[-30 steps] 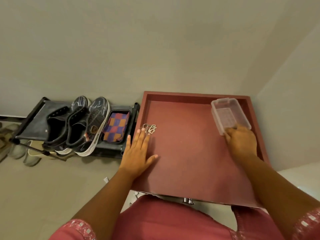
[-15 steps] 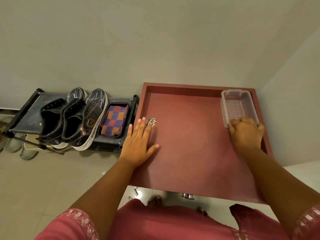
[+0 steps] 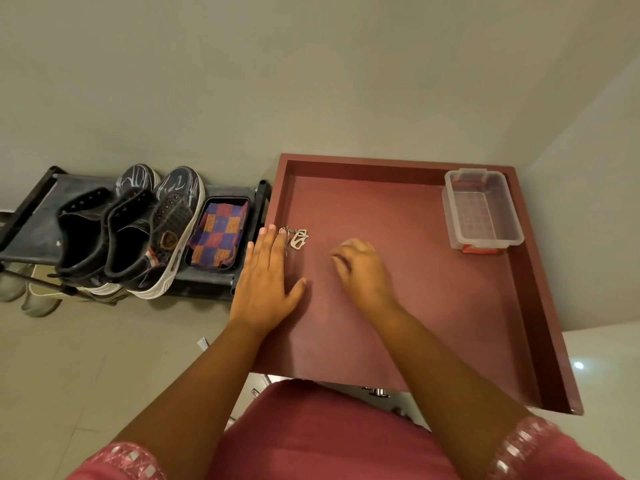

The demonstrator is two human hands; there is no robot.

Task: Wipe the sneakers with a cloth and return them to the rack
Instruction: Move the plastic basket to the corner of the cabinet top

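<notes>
Bracing left hand flat on the table, fingers straight, right hand loosely curled on nothing; sneakers sit on the rack beside the cloth, likely my next grab.

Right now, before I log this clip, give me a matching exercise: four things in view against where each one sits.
Things
1. sneakers
2. checked cloth
3. clear plastic box
4. keys

Places
A. far right corner of the red table
B. black tray on the rack
C. on the red table by the left hand's fingertips
D. rack top, left of the tray

Pairs: 1-D, 2-B, 3-A, 4-C
</notes>
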